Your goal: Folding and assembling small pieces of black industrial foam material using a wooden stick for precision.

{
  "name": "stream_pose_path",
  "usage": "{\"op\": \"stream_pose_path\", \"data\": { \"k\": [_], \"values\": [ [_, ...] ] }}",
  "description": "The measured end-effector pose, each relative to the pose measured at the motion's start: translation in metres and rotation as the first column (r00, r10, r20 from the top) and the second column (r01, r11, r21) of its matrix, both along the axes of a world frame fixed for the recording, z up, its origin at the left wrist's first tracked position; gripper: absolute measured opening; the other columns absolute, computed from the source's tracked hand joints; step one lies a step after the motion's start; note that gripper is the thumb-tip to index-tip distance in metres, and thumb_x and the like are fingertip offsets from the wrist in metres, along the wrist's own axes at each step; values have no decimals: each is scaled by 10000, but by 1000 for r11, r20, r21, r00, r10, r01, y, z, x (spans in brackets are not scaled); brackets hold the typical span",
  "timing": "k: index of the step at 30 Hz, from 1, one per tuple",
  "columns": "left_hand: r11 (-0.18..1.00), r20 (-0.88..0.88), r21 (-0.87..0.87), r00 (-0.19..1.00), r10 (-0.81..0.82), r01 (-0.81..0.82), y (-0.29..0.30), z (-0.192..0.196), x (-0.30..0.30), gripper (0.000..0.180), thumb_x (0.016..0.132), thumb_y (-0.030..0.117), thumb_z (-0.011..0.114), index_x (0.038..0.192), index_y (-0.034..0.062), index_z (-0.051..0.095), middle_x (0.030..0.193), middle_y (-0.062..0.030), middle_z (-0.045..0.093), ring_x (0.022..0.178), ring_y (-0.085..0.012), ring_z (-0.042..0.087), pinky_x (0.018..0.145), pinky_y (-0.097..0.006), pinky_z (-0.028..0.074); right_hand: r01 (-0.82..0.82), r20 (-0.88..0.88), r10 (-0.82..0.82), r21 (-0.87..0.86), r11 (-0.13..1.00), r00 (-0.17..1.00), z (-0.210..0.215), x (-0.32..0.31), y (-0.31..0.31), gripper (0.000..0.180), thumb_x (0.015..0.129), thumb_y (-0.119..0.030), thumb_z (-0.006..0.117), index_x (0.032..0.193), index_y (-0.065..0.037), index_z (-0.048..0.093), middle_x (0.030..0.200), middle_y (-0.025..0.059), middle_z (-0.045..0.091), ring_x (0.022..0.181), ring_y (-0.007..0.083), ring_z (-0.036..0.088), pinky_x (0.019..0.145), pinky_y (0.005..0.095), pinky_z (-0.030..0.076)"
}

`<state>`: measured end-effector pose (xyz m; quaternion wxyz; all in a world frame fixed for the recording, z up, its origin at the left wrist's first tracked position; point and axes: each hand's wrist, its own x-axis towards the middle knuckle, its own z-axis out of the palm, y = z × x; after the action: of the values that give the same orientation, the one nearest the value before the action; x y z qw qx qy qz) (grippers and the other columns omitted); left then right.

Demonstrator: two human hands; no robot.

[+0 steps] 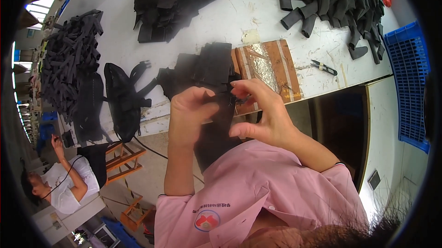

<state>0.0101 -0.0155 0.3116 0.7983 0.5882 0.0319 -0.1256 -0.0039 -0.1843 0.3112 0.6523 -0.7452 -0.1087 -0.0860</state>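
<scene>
White worktable (pixel 216 22); black fabric strip (pixel 216 110) behind hands (pixel 230 110)

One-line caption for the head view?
Both hands, left hand and right hand, pinch a black fabric piece over a white worktable.

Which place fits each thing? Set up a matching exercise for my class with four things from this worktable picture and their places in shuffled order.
Things:
1. small snips
2. blue crate
3. black fabric piece
4. wooden board

Places:
A. pinched between the left hand and right hand
B. on the white table, just beyond the hands
C. past the table's right end
D. lying on the table, right of the board

Pairs: 1-D, 2-C, 3-A, 4-B
</scene>
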Motion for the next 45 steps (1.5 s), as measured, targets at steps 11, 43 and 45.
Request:
{"op": "stream_pose_path", "data": {
  "k": [11, 43, 45],
  "values": [
    [996, 42, -20, 996, 85, -84, -28, -19, -20, 146, 707, -60, 600, 829, 1, 550, 788, -13, 559, 696, -63, 511, 627, -195, 429, -105, -181, 90, -73, 992, 979, -23, -14, -3, 187, 636, -62, 715, 696, 6, 551, 591, 53, 456, 506, 139, 438, 466, 271, 346],
    [678, 518, 480, 803, 294, -557, -54, -37, -38, 211, 711, -34, 570, 905, -8, 490, 695, -89, 599, 520, -143, 567, 426, -261, 421, 168, 263, -20, -555, 815, 965, -39, -8, 7, 141, 651, 32, 605, 778, 0, 554, 676, 120, 510, 583, 290, 524, 501, 353, 416],
    [940, 6, 71, 942, 334, -334, -48, -33, -34, 252, 720, -50, 555, 951, 0, 468, 735, -69, 604, 513, -73, 529, 393, -227, 384, 151, 189, -76, -423, 893, 979, -39, -3, 6, 146, 656, 48, 567, 797, 14, 551, 676, 105, 514, 539, 215, 520, 483, 298, 411]
  ]
}}
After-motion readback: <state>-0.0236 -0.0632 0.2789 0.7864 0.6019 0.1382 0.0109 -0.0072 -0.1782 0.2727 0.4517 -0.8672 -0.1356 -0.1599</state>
